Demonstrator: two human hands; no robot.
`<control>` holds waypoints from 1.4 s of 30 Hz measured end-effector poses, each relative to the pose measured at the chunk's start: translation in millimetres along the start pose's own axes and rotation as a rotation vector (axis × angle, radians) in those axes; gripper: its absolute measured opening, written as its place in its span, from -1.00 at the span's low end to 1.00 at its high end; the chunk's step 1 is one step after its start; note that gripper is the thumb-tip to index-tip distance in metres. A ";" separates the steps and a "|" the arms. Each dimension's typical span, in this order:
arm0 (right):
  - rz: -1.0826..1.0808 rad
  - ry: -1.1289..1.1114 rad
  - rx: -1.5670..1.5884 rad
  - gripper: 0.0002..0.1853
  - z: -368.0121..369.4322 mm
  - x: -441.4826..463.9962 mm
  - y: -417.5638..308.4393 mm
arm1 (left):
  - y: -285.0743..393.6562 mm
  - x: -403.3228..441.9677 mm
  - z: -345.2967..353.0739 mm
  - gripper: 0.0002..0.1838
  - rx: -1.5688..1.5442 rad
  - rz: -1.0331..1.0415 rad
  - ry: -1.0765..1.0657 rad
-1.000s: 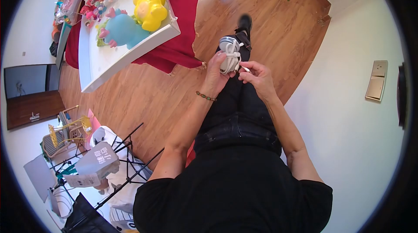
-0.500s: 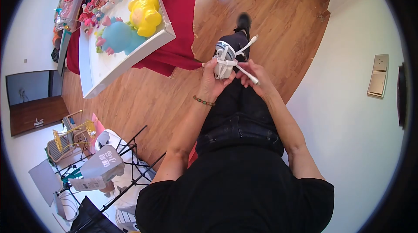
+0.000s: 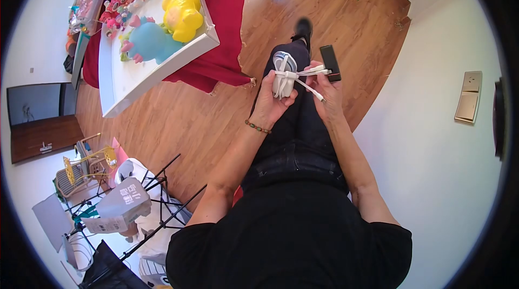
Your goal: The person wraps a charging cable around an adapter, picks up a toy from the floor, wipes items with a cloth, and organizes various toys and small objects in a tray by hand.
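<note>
My left hand [image 3: 270, 106] is closed around a bundled white cable [image 3: 284, 84], its loops gathered round a white rounded body whose kind I cannot make out. A loose cable end with a plug [image 3: 318, 94] hangs from the bundle toward my right hand. Closed on another white cable end, my right hand [image 3: 328, 98] sits just right of the bundle. A small black rectangular object [image 3: 330, 61] stands up at its fingertips, touching or very near the cable end; whether the two are joined cannot be told.
Left of my hands, a white tray-like table [image 3: 162, 75] carries a yellow toy [image 3: 183, 17], a blue toy [image 3: 151, 41] and several small figures. A red cloth [image 3: 221, 29] hangs beneath it. Black stand legs [image 3: 162, 224] are at lower left; a white wall [image 3: 432, 143] rises at right.
The black rectangular object has come into view at my right hand, which has risen slightly and now grips a cable end. The bundle has turned a little in my left hand.
</note>
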State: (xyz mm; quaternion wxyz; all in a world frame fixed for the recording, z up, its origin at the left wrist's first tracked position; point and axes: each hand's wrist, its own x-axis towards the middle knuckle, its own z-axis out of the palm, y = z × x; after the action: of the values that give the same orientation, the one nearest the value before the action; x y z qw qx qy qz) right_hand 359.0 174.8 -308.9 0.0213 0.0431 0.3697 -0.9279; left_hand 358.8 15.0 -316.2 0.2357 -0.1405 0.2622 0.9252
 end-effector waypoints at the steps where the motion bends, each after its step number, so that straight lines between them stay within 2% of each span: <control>1: 0.004 0.001 -0.041 -0.72 0.8 -0.9 -3.5 | 0.7 0.9 2.0 -0.47 0.010 0.003 0.016; 2: 0.008 0.002 -0.082 -0.72 1.4 -1.3 -7.0 | 1.0 1.4 3.1 -0.48 0.019 0.006 0.032; 5: -0.055 -0.148 -0.494 -0.71 3.2 0.2 -18.0 | 0.9 2.4 0.4 -0.52 0.097 0.021 0.045; 9: -0.536 -0.247 -1.282 -0.61 16.4 2.3 -18.7 | -3.5 3.1 -3.5 -0.57 0.115 0.066 0.026; 10: -0.663 -0.262 -1.335 -0.56 17.6 2.7 -15.9 | -5.5 4.2 -2.2 -0.59 0.115 0.087 0.029; 14: -0.863 -0.319 -1.509 -0.47 27.0 -0.8 -13.3 | -7.6 3.3 9.3 -0.58 0.144 0.160 0.093; 18: -0.908 -0.316 -1.667 -0.47 30.0 -5.6 -6.3 | -9.8 3.5 24.4 -0.56 0.151 0.249 0.158; 21: -0.887 -0.268 -1.756 -0.47 30.6 -8.6 -3.3 | -5.3 2.5 25.0 -0.49 0.037 0.172 0.084; 23: -0.839 -0.246 -1.809 -0.45 30.5 -10.6 -4.4 | -2.1 -3.5 29.3 -0.48 0.098 0.173 0.023; 27: -0.813 -0.278 -1.753 -0.49 36.3 -12.5 -11.0 | -1.3 -1.1 28.9 -0.52 0.267 0.180 0.058; 32: -0.754 -0.329 -1.364 -0.66 41.8 -33.5 -19.1 | 5.3 1.4 20.7 -0.58 0.087 0.124 0.079; 35: -0.238 -0.255 -1.157 -0.74 12.2 -50.9 0.1 | 7.8 1.6 25.7 -0.54 -0.030 0.079 0.071; 36: -0.215 -0.154 -1.124 -0.78 11.0 -47.0 3.3 | 9.0 1.2 26.3 -0.54 -0.046 0.068 0.056; 39: 0.067 0.156 -0.522 -0.80 9.7 -37.5 2.2 | 8.4 -0.3 26.8 -0.50 -0.102 0.022 -0.002; 40: 0.003 0.167 -0.425 -0.80 19.9 -35.0 -0.7 | 8.9 -3.0 31.5 -0.50 -0.114 0.009 -0.027; 42: -0.095 0.116 -0.481 -0.80 19.4 -30.2 0.8 | 7.8 -2.5 28.7 -0.49 -0.123 -0.026 -0.073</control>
State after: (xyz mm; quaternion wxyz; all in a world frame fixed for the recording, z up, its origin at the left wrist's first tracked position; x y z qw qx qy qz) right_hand 387.8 161.1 -292.6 -0.0337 0.0725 0.5823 -0.8091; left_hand 353.1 24.0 -288.3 0.2481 -0.1246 0.1941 0.9409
